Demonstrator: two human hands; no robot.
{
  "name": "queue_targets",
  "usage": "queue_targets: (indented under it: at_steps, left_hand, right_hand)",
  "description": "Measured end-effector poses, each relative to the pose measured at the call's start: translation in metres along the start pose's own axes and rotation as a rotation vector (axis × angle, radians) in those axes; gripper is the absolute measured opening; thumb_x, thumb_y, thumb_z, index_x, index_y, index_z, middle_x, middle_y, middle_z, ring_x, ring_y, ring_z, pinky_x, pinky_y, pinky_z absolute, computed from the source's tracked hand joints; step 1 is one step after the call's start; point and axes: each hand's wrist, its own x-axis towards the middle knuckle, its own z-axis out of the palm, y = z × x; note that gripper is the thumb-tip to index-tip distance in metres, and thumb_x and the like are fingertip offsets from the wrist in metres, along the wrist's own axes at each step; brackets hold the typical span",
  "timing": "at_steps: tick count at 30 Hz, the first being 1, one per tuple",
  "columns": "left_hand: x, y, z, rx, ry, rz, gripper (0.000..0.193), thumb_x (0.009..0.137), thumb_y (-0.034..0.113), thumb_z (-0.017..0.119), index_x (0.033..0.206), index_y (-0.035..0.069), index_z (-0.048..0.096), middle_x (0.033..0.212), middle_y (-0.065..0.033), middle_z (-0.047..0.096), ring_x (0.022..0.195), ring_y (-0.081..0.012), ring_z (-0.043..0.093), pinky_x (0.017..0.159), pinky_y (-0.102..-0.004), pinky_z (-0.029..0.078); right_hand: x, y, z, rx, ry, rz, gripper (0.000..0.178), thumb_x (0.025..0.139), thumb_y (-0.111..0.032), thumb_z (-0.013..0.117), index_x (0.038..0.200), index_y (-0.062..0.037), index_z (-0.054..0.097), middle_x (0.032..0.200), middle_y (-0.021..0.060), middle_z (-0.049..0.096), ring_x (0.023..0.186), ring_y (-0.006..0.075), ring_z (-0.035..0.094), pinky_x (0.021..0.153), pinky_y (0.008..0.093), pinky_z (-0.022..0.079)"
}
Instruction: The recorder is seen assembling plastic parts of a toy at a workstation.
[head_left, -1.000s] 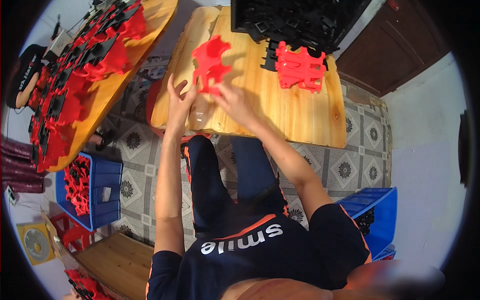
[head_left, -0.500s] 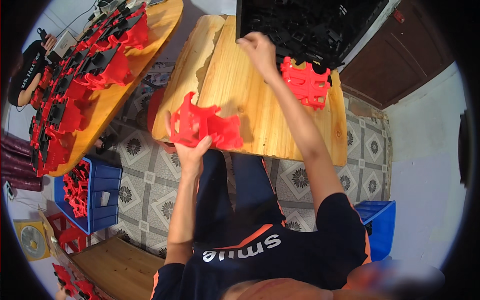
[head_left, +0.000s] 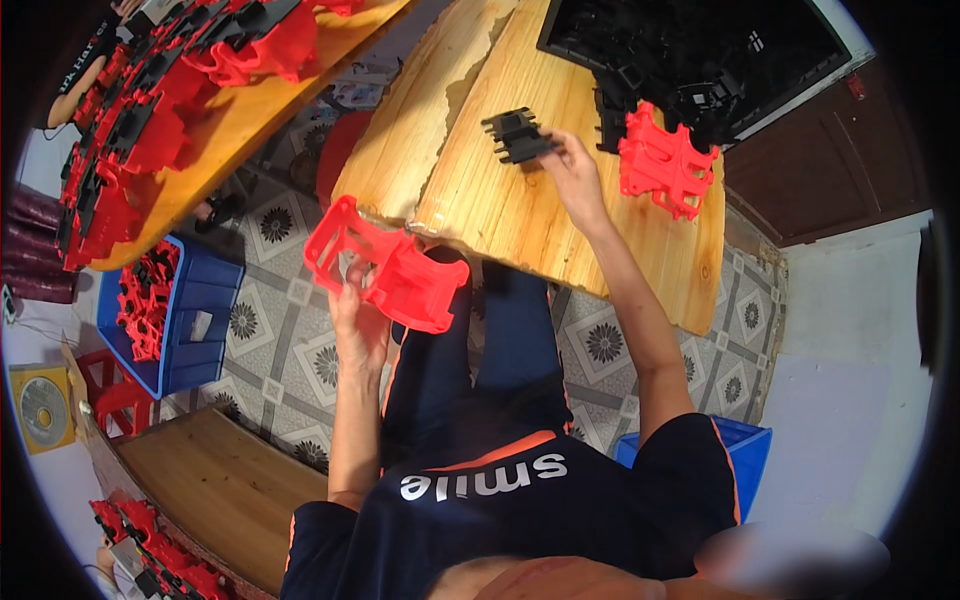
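My left hand (head_left: 358,318) grips a red plastic frame (head_left: 415,280) by its left part, just off the table's near edge and above my lap. The frame has wide openings and a boxy right end. In my right hand (head_left: 574,180) is a black plastic part (head_left: 516,136) with prongs along its sides, pinched at its right end above the wooden table (head_left: 470,205). A second red plastic frame (head_left: 668,162) lies on the table to the right of that hand. Behind it, a large black tray (head_left: 800,50) holds many loose black parts.
On the left, another wooden table (head_left: 225,165) carries rows of red frames with black parts, and a co-worker's arm (head_left: 75,95) shows beyond it. A blue crate (head_left: 205,320) of red and black pieces stands below. Another blue crate (head_left: 745,455) sits at my right.
My right hand has come back from the tray's edge and now has a black part in it. My left hand has turned the red frame and drawn it nearer. The view has shifted.
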Motion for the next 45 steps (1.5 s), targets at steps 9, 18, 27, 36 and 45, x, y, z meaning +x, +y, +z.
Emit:
queue_targets:
  at_steps: [9,18,27,36,45]
  left_hand:
    - [-0.011,0.006,0.003,-0.055,0.009,-0.05,0.076,0.09,0.039,0.065,0.15,0.019,0.022,0.141,-0.0172,0.045,0.126,-0.0309,0.05,0.102,-0.0487,0.047]
    - [-0.005,0.008,-0.006,-0.125,-0.039,-0.018,0.067,0.092,0.028,0.066,0.147,0.018,0.029,0.137,-0.0144,0.05,0.125,-0.0268,0.051,0.105,-0.047,0.043]
    - [-0.011,0.009,0.02,-0.157,-0.078,-0.026,0.064,0.089,0.024,0.07,0.143,0.017,0.036,0.136,-0.0134,0.052,0.114,-0.0219,0.058,0.102,-0.0431,0.046]
    - [-0.021,0.009,0.021,-0.078,-0.177,0.015,0.074,0.09,0.022,0.069,0.149,0.016,0.025,0.14,-0.0089,0.047,0.127,-0.0218,0.049,0.102,-0.0398,0.045]
    - [-0.025,0.011,0.021,-0.11,-0.181,0.064,0.101,0.082,0.028,0.078,0.153,0.018,0.007,0.145,-0.0104,0.036,0.129,-0.0246,0.044,0.107,-0.0414,0.038]
  right_hand:
    - [-0.003,-0.062,0.005,-1.01,-0.165,-0.745,0.026,0.088,-0.002,0.058,0.113,-0.0012,0.064,0.113,0.0148,0.064,0.104,0.0307,0.06,0.092,0.0352,0.046]
    - [-0.025,-0.022,-0.024,-0.874,-0.319,-0.365,0.023,0.087,-0.006,0.06,0.108,0.0026,0.064,0.109,0.0167,0.064,0.104,0.0315,0.06,0.091,0.0358,0.046]
    - [-0.134,-0.102,0.068,-0.694,-0.061,-0.305,0.022,0.078,-0.013,0.077,0.094,-0.0016,0.067,0.089,0.0113,0.061,0.079,0.0273,0.06,0.07,0.035,0.049]
    - [-0.161,-0.099,0.125,-0.786,0.003,-0.672,0.029,0.072,-0.012,0.082,0.092,-0.0027,0.063,0.085,0.0111,0.058,0.076,0.0276,0.06,0.065,0.0363,0.05]
    - [-0.161,-0.085,0.138,-0.866,0.004,-0.849,0.027,0.072,-0.012,0.081,0.089,-0.0026,0.063,0.081,0.0101,0.058,0.074,0.0273,0.06,0.062,0.0363,0.051]
